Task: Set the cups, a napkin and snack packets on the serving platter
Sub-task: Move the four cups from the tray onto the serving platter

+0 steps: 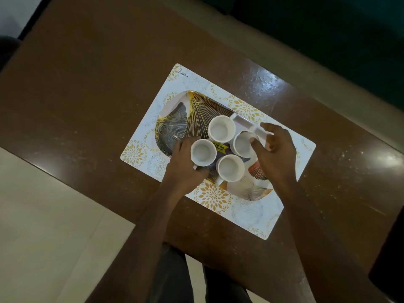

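Several white cups stand close together on the oval leaf-patterned serving platter point(192, 110). My left hand point(183, 169) grips the left cup point(203, 153) from its near-left side. My right hand point(275, 154) curls round the right cup point(241, 143), its fingertips reaching a white rectangular frame point(244, 122) at the platter's far right edge. Between the hands stand the far cup point(221, 130) and the near cup point(230, 168), both untouched. A yellow price sticker point(219, 147) shows among the cups. No napkin or snack packets are in view.
The platter lies on a white placemat point(251, 215) with gold flower prints, set slantwise on a brown table point(87, 106). The table's near edge runs by my legs point(172, 278), with pale floor point(43, 215) to the left.
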